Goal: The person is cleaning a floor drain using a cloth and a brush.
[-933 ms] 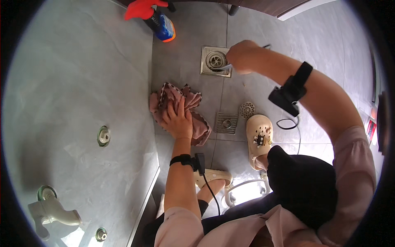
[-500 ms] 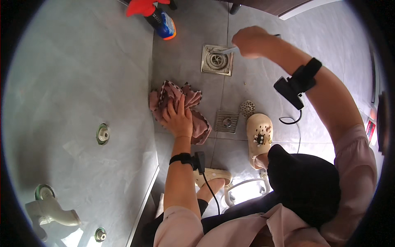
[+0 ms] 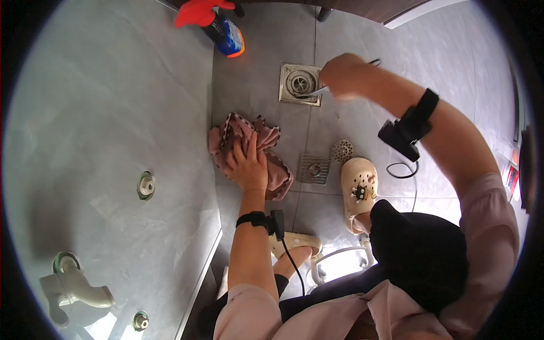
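My left hand (image 3: 249,167) lies flat with fingers spread on a crumpled mauve cloth (image 3: 279,177) with a checked edging, on the floor beside the wall. My right hand (image 3: 343,76) is closed around a thin grey tool (image 3: 321,91). The tool's narrow end reaches the near right part of the square metal floor drain (image 3: 283,85), whose round centre is uncovered; a dark loop shows at its other end. I cannot make out the tool's kind. Nearer to me lie a slatted square drain grate (image 3: 323,170) and a round perforated strainer (image 3: 342,151).
A spray bottle (image 3: 229,38) with a red trigger head stands at the far left. My beige clogs (image 3: 356,170) are close to the grate. A white pipe (image 3: 85,292) and wall fittings (image 3: 147,186) stick out on the left. A thin cable (image 3: 415,190) hangs by my right arm.
My right hand has moved slightly nearer, and the tool's end has shifted from the drain's upper right to its lower right. My left hand stays on the cloth.
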`<action>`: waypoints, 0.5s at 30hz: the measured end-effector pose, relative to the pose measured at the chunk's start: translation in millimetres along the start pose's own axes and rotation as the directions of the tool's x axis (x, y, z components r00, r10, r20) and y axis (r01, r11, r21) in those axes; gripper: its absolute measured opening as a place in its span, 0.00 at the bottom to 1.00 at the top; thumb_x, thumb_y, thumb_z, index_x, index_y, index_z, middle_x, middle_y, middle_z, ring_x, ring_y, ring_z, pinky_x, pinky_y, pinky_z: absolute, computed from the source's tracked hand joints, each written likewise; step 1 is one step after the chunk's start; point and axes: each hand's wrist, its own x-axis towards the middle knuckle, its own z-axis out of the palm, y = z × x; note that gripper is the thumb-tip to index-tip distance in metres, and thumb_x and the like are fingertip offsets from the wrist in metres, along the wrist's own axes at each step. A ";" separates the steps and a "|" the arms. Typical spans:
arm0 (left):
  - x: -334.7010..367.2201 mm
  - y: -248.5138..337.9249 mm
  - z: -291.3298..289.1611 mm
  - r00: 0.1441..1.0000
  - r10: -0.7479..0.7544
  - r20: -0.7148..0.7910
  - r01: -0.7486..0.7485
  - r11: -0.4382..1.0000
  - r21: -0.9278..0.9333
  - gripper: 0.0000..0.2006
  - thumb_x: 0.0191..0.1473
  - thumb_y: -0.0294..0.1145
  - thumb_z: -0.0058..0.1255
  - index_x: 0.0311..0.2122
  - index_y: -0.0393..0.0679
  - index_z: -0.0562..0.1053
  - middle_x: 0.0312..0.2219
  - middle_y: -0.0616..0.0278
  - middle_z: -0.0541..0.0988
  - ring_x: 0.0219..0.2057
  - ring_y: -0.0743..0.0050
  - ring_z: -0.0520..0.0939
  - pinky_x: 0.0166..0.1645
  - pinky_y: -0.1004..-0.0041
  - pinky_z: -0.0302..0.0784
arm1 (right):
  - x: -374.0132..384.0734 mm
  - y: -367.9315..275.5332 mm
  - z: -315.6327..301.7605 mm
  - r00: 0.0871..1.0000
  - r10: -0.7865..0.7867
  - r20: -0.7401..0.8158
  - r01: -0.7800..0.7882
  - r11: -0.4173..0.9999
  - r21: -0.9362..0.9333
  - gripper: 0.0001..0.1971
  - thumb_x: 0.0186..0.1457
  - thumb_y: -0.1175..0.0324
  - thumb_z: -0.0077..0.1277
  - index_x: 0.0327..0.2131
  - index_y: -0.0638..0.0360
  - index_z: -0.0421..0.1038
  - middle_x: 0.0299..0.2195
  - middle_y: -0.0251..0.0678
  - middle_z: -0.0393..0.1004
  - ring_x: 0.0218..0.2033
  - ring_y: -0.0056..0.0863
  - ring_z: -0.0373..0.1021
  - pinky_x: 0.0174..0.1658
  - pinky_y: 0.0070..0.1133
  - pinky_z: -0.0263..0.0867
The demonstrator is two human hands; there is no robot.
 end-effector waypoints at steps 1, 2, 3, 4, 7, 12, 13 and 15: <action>-0.9 -0.6 0.6 1.000 -0.002 0.004 0.002 1.000 0.002 0.23 0.46 0.43 0.44 0.50 0.73 0.61 0.48 0.64 0.61 0.47 0.57 0.60 0.48 0.48 0.53 | -3.2 7.6 -8.6 1.000 0.014 -0.005 -0.014 1.000 0.006 0.10 0.41 0.73 0.47 0.30 0.61 0.73 0.32 0.41 0.73 0.35 0.36 0.70 0.33 0.29 0.67; 0.7 0.1 0.8 0.999 -0.028 0.021 0.028 0.999 -0.021 0.23 0.46 0.43 0.44 0.50 0.73 0.61 0.48 0.64 0.61 0.47 0.57 0.60 0.48 0.48 0.53 | -4.4 14.8 -14.2 0.999 0.036 -0.012 -0.036 0.999 0.010 0.09 0.42 0.73 0.47 0.30 0.61 0.73 0.32 0.41 0.73 0.35 0.37 0.70 0.33 0.29 0.67; 1.6 1.1 0.8 0.998 -0.054 0.038 0.055 0.998 -0.044 0.23 0.46 0.43 0.44 0.50 0.73 0.61 0.48 0.64 0.61 0.47 0.57 0.60 0.48 0.47 0.53 | 1.2 17.6 -12.5 0.996 0.086 -0.038 -0.086 0.996 0.016 0.09 0.42 0.73 0.47 0.30 0.62 0.73 0.32 0.41 0.73 0.36 0.37 0.70 0.34 0.30 0.67; 0.8 3.2 0.4 0.998 -0.052 0.037 0.054 0.997 -0.047 0.23 0.46 0.43 0.44 0.50 0.73 0.61 0.48 0.64 0.61 0.47 0.57 0.60 0.48 0.47 0.53 | 1.2 13.3 -5.4 0.995 0.089 -0.037 -0.089 0.996 0.014 0.09 0.42 0.73 0.47 0.30 0.62 0.73 0.32 0.41 0.73 0.36 0.37 0.70 0.34 0.30 0.67; 2.3 0.6 0.1 0.999 -0.001 -0.036 0.005 0.994 0.110 0.23 0.44 0.44 0.47 0.48 0.75 0.62 0.49 0.70 0.61 0.46 0.64 0.61 0.42 0.56 0.57 | -4.7 -6.5 3.2 0.996 0.072 0.061 -0.073 0.997 0.007 0.09 0.41 0.74 0.47 0.30 0.62 0.73 0.33 0.41 0.73 0.36 0.36 0.70 0.34 0.28 0.67; 0.9 0.4 1.2 0.998 0.007 -0.062 -0.004 0.998 0.055 0.24 0.43 0.44 0.47 0.49 0.75 0.61 0.49 0.70 0.60 0.46 0.63 0.61 0.41 0.58 0.57 | -10.0 12.9 -4.7 0.993 0.093 -0.075 -0.088 0.994 0.058 0.08 0.41 0.74 0.47 0.29 0.60 0.73 0.33 0.39 0.73 0.36 0.35 0.70 0.34 0.28 0.67; 1.7 2.6 1.3 0.998 0.009 -0.064 -0.006 0.999 0.051 0.24 0.43 0.44 0.47 0.49 0.75 0.61 0.49 0.70 0.60 0.46 0.63 0.61 0.41 0.58 0.57 | -6.5 7.1 1.0 0.989 0.135 -0.061 -0.131 0.990 0.058 0.09 0.41 0.74 0.48 0.30 0.60 0.73 0.33 0.39 0.73 0.36 0.35 0.70 0.34 0.28 0.67; 1.1 0.3 2.4 0.997 0.016 -0.077 -0.012 0.999 0.051 0.24 0.43 0.44 0.48 0.49 0.75 0.61 0.49 0.70 0.61 0.45 0.64 0.61 0.41 0.58 0.57 | -4.2 -10.0 9.2 0.991 0.136 -0.013 -0.136 0.990 0.025 0.09 0.40 0.74 0.49 0.30 0.58 0.73 0.32 0.38 0.74 0.35 0.35 0.71 0.33 0.27 0.67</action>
